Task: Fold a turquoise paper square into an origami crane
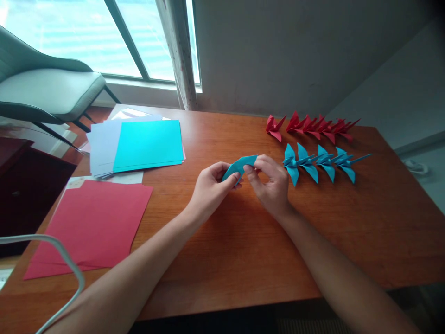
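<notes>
Between my hands, above the middle of the table, is a small piece of folded blue paper (239, 166). My left hand (216, 185) pinches its left end with the thumb on top. The thumb and fingers of my right hand (271, 183) close on its right end. Just right of my right hand stands a row of blue paper cranes (325, 163), lined up one behind another. Behind them runs a similar row of red paper cranes (313, 126), the leftmost a little apart from the others.
A stack of blue sheets (149, 144) lies on white sheets (102, 148) at the table's back left. Red sheets (93, 227) lie nearer on the left. A white cable (66, 260) loops over the front left. Beyond the wooden table (215, 273) are a chair (52, 88) and a window.
</notes>
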A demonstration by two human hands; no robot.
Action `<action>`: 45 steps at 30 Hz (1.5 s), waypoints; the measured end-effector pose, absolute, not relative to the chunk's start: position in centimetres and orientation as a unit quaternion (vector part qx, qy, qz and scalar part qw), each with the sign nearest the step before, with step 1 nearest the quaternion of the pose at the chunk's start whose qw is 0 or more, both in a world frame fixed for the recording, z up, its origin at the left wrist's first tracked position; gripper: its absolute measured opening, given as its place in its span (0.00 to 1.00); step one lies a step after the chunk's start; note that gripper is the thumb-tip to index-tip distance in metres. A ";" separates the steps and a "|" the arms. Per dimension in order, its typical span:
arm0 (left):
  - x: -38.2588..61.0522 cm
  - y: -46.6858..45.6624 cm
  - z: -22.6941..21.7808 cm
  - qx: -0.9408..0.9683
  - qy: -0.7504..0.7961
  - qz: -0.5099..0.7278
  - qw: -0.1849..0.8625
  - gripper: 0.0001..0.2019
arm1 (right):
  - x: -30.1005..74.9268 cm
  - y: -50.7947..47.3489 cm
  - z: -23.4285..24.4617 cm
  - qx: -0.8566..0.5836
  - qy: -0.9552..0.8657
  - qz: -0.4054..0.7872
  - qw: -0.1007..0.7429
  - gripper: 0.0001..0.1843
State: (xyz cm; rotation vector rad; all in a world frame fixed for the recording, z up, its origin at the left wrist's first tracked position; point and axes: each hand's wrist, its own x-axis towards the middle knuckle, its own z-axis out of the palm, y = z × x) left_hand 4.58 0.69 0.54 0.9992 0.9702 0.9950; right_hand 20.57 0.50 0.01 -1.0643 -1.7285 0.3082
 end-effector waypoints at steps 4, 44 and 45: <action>4.6 0.7 0.7 0.427 0.418 0.427 0.679 0.12 | 20.6 0.4 -0.2 -0.455 -0.718 0.121 0.513 0.06; 4.6 0.5 0.5 0.445 0.477 0.487 0.581 0.06 | 20.1 -0.9 -0.7 -0.431 -0.767 0.055 0.472 0.12; 4.7 0.5 0.6 0.436 0.470 0.489 0.591 0.06 | 20.2 -0.8 -0.8 -0.429 -0.771 0.053 0.468 0.12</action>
